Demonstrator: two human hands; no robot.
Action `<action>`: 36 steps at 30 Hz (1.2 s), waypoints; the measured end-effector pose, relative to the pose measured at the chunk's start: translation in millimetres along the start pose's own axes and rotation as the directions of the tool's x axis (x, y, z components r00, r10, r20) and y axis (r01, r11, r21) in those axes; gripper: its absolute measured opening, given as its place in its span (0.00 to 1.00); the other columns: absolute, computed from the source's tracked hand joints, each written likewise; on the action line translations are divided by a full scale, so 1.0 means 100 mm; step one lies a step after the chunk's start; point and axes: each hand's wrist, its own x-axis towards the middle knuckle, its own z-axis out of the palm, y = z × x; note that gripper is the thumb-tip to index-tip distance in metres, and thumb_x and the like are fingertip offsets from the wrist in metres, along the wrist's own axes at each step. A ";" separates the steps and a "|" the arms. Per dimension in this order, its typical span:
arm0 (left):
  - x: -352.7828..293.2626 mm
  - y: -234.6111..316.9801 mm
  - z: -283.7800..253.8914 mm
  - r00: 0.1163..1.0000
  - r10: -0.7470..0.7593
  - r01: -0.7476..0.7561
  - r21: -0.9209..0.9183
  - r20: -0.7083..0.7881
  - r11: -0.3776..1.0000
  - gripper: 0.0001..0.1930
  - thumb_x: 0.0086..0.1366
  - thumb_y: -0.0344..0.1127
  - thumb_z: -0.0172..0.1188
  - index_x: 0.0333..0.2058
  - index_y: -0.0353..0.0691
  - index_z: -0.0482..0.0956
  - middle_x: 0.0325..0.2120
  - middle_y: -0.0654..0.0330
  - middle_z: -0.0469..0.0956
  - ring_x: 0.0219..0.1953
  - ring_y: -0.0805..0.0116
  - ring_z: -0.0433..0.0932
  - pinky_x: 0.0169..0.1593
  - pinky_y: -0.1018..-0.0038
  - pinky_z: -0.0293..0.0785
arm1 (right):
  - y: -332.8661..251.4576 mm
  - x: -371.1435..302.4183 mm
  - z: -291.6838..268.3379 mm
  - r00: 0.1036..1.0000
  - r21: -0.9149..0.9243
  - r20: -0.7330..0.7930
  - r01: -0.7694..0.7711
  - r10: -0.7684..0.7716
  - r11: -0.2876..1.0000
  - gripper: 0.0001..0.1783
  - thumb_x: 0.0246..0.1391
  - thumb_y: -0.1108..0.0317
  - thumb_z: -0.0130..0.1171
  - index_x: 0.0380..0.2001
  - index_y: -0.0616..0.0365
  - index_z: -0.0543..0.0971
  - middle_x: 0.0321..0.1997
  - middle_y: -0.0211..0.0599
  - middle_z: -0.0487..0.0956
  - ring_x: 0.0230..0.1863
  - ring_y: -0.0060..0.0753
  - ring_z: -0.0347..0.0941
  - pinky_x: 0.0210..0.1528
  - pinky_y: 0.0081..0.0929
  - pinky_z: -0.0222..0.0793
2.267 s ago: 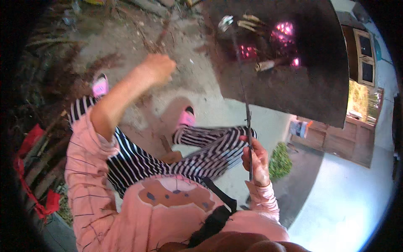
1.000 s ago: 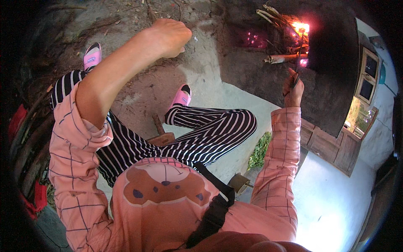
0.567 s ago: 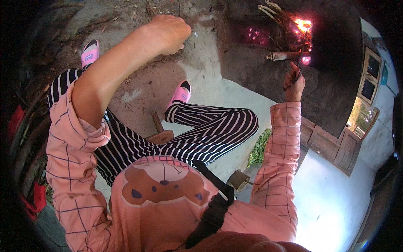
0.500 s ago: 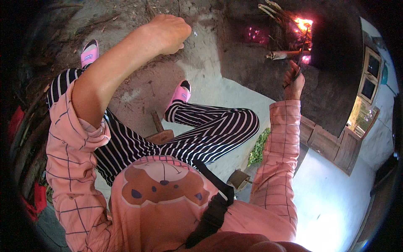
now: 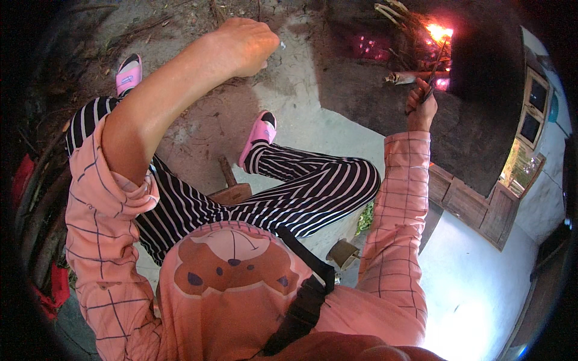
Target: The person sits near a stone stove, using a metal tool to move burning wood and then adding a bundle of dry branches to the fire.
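In my right hand is a thin dark tool that looks like tongs, with my fingers wrapped round its near end. Its far end reaches up to the flames in the dark stove opening. A thick piece of firewood lies across the mouth of the fire, just beyond that hand. My left hand hangs over the ground to the left of the stove, with its fingers curled under. What it holds, if anything, is hidden by the back of the hand.
Thin sticks lean into the fire. The blackened stove wall fills the upper right. Beside my right forearm stand a small metal pot and green leaves. A wooden stool is under me. Branches lie at the left edge.
My right hand has moved slightly up and away, and the dark tool now tilts more to the right at the fire. The left hand has shifted a little up and right.
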 end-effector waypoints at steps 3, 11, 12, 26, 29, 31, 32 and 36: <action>0.02 0.01 0.00 1.000 0.005 -0.005 0.008 0.008 1.000 0.17 0.58 0.39 0.63 0.43 0.36 0.75 0.42 0.48 0.75 0.50 0.49 0.74 0.54 0.56 0.70 | 0.07 0.07 -0.01 0.999 0.031 0.028 0.023 -0.024 0.999 0.16 0.63 0.61 0.48 0.42 0.64 0.74 0.19 0.21 0.56 0.15 0.16 0.51 0.14 0.17 0.45; 0.00 0.00 -0.01 1.000 0.003 -0.003 -0.015 0.029 1.000 0.17 0.58 0.38 0.63 0.44 0.36 0.75 0.42 0.48 0.75 0.50 0.48 0.73 0.54 0.56 0.69 | 0.23 0.26 -0.01 0.995 0.138 0.096 0.017 -0.030 0.990 0.16 0.64 0.62 0.48 0.41 0.68 0.73 0.19 0.21 0.55 0.15 0.15 0.50 0.15 0.18 0.44; 0.00 0.00 -0.01 0.999 0.000 0.000 -0.011 0.032 1.000 0.18 0.58 0.38 0.63 0.44 0.36 0.75 0.42 0.47 0.75 0.50 0.48 0.73 0.54 0.56 0.69 | 0.24 0.26 0.00 0.994 0.143 0.099 0.023 -0.038 0.989 0.16 0.64 0.62 0.48 0.41 0.68 0.73 0.19 0.21 0.55 0.15 0.15 0.50 0.15 0.18 0.44; -0.02 0.06 -0.05 0.999 0.002 -0.001 -0.030 0.036 1.000 0.17 0.58 0.37 0.63 0.43 0.37 0.75 0.43 0.49 0.74 0.51 0.50 0.73 0.55 0.57 0.69 | 0.27 0.17 0.14 0.997 0.184 0.076 -0.005 -0.010 0.983 0.15 0.63 0.65 0.46 0.42 0.68 0.72 0.19 0.22 0.57 0.16 0.16 0.52 0.14 0.17 0.46; -0.02 0.10 -0.04 0.999 0.016 -0.015 -0.016 0.048 1.000 0.16 0.58 0.37 0.63 0.43 0.37 0.76 0.43 0.50 0.74 0.52 0.50 0.72 0.56 0.57 0.68 | 0.26 0.17 0.15 0.997 0.205 0.078 -0.023 0.007 0.979 0.14 0.63 0.65 0.47 0.41 0.68 0.73 0.19 0.22 0.57 0.15 0.16 0.52 0.14 0.16 0.45; -0.02 0.13 -0.03 0.999 0.002 -0.002 -0.002 0.034 1.000 0.16 0.58 0.37 0.63 0.43 0.37 0.76 0.43 0.50 0.74 0.52 0.50 0.72 0.56 0.57 0.68 | 0.26 0.17 0.16 0.999 0.186 0.045 -0.004 -0.005 0.983 0.14 0.62 0.65 0.47 0.41 0.68 0.73 0.19 0.22 0.57 0.16 0.15 0.51 0.14 0.16 0.45; -0.02 0.13 -0.02 1.000 -0.001 0.001 -0.004 0.027 1.000 0.16 0.58 0.37 0.63 0.43 0.37 0.76 0.44 0.50 0.74 0.52 0.50 0.72 0.56 0.57 0.68 | 0.27 0.17 0.17 1.000 0.177 0.024 0.009 -0.013 0.984 0.14 0.62 0.65 0.48 0.40 0.68 0.73 0.19 0.22 0.57 0.16 0.15 0.51 0.14 0.16 0.44; -0.04 0.14 -0.04 1.000 0.004 -0.004 -0.008 -0.002 1.000 0.16 0.58 0.37 0.63 0.43 0.38 0.76 0.44 0.50 0.74 0.52 0.51 0.72 0.56 0.56 0.67 | 0.26 0.17 0.19 0.999 0.162 0.038 0.020 -0.027 0.987 0.14 0.62 0.65 0.48 0.40 0.68 0.73 0.19 0.22 0.56 0.15 0.15 0.51 0.14 0.17 0.44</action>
